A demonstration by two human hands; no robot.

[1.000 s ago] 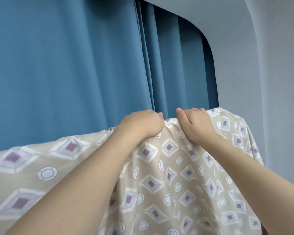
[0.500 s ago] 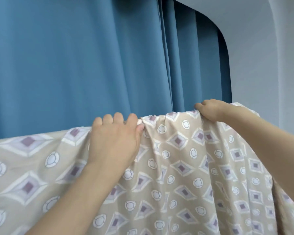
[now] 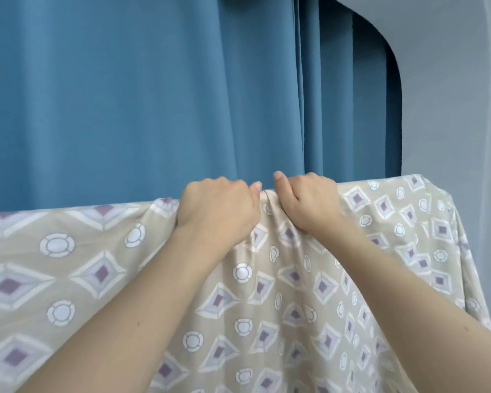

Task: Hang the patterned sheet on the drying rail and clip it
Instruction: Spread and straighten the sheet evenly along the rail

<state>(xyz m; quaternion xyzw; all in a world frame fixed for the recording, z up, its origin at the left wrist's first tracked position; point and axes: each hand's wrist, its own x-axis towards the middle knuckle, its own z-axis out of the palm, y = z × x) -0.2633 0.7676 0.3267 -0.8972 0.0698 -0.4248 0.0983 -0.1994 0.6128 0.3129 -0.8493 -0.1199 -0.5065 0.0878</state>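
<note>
The patterned sheet (image 3: 309, 293), beige with purple diamonds and white rings, lies draped over a horizontal rail that it hides completely. Its top fold runs across the view at mid height and its right corner hangs down at the far right. My left hand (image 3: 219, 205) and my right hand (image 3: 306, 202) sit side by side on the top fold, both fisted on the cloth, with a small bunch of fabric pinched between them. No clip is in view.
A blue curtain (image 3: 125, 95) hangs close behind the sheet and fills the upper left. A grey wall (image 3: 451, 109) with a curved corner stands at the right.
My hands were spread apart along the top fold half a second ago; they have come back together at the middle, gathering the cloth between them.
</note>
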